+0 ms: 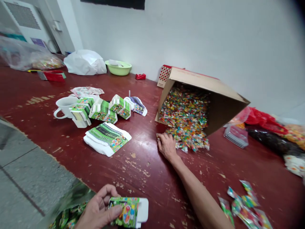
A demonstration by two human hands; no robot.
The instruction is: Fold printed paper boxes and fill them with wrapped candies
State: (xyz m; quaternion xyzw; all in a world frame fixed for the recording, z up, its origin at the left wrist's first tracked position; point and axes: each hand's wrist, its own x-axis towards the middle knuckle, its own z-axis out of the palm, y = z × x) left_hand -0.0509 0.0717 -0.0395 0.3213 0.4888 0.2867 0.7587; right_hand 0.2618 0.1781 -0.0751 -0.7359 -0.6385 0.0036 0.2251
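Note:
My left hand grips a small green candy box between thumb and fingers, low in the view. A white end flap of this box sticks out to the right. Farther forward, my right hand is palm down at the tabletop, fingers bent and close together; whatever they may hold is hidden. Against its side lies a spill of small clear packets of colourful candy. These come out of a large cardboard carton tipped on its side, its mouth facing me.
Left of centre lie a stack of flattened green boxes, bundled green boxes and a white mug. Several loose candy packets are at lower right. A green basin stands by the wall. Below the table's left edge a bag holds green packs.

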